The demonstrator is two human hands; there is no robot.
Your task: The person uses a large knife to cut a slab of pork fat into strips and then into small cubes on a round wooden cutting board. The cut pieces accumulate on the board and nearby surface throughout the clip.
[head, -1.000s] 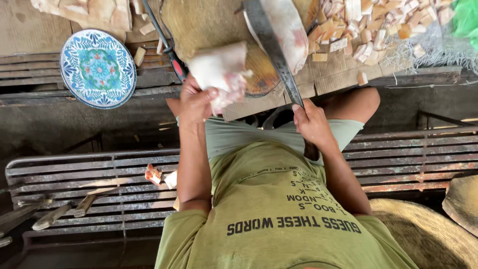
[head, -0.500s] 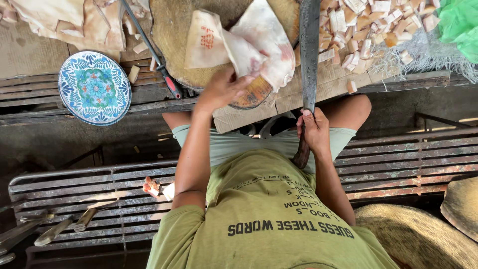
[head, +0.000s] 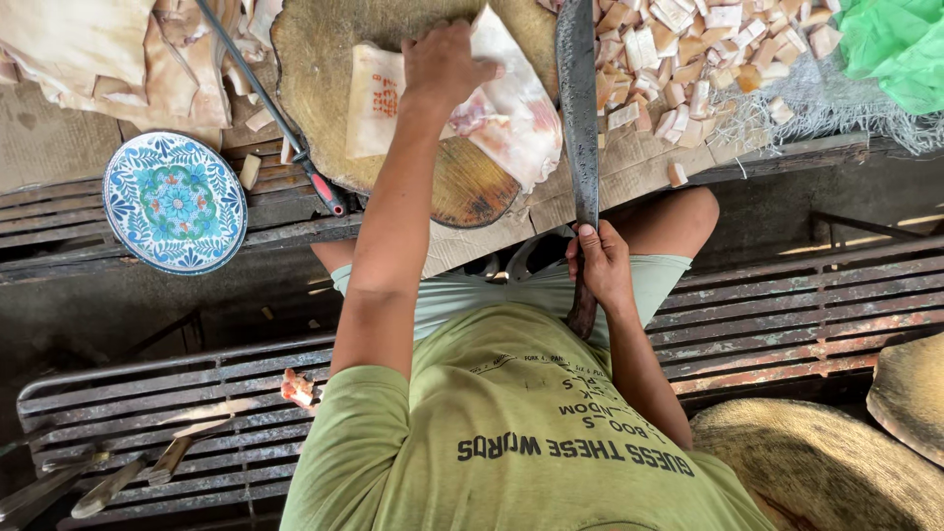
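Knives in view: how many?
3. One long knife in the right hand, blade over the board; two on the slatted bench, lower left. Others may be hidden.
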